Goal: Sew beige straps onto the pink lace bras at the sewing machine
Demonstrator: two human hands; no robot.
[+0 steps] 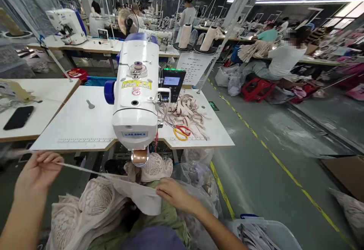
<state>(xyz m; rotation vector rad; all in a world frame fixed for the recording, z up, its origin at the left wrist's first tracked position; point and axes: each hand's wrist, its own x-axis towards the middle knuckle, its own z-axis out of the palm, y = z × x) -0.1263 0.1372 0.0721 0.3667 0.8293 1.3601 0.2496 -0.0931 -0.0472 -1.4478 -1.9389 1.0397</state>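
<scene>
My left hand [38,172] is closed on a thin beige strap [82,169], which is pulled out towards the left. My right hand [173,194] pinches the edge of the smooth beige bra band [142,197] that the strap runs into. Below, on my lap, lie beige bras [98,197] with lace-patterned cups, partly bunched up. Just beyond my hands stands a white sewing machine [135,98] with its head towards me. Another lace cup [156,168] sits under the machine's front end.
Beige strips [184,109] are heaped on the white table [74,117], beside red and yellow scissors [182,131]. A control panel [172,85] stands behind the machine. A phone [19,118] lies far left. At lower right is a plastic bin [280,231] of straps. A co-worker [287,58] sits on a red stool.
</scene>
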